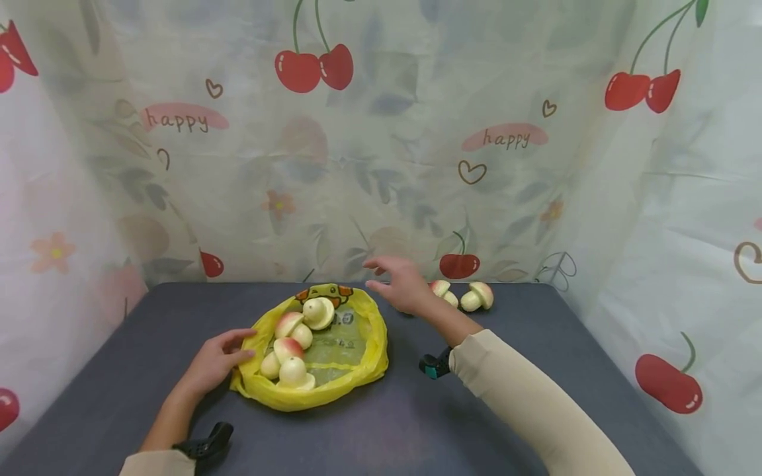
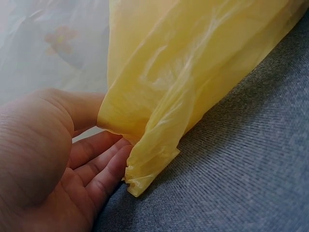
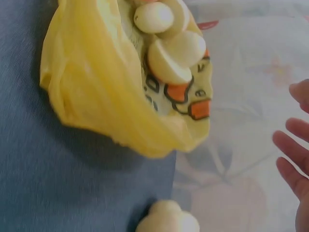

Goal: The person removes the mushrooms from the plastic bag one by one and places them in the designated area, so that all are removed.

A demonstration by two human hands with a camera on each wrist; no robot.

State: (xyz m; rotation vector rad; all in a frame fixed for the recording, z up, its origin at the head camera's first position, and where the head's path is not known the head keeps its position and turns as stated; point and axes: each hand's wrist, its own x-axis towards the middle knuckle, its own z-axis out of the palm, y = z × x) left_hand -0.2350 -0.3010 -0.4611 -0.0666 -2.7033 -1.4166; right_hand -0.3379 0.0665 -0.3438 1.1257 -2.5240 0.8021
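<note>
A yellow plastic bag (image 1: 376, 340) lies with its mouth spread wide on the dark table. Inside it, toward the left, are several toy mushrooms (image 1: 289, 350) with cream stems and reddish caps. At the bag's left rim, my left hand (image 1: 215, 360) pinches the plastic between thumb and fingers; in the left wrist view the hand (image 2: 58, 150) has a fold of the bag (image 2: 159, 106) at its fingertips. My right hand (image 1: 403, 284) is raised beyond the bag's right side, fingers loosely spread and holding nothing. The right wrist view also shows those fingers (image 3: 294, 150) apart from the bag.
More toy mushrooms lie at the table's back edge behind the right hand, one mushroom (image 1: 477, 297) farthest right. A cherry-print curtain (image 1: 381, 165) hangs behind and on both sides of the table (image 1: 405, 430). Each wrist wears a black strap (image 1: 205, 444).
</note>
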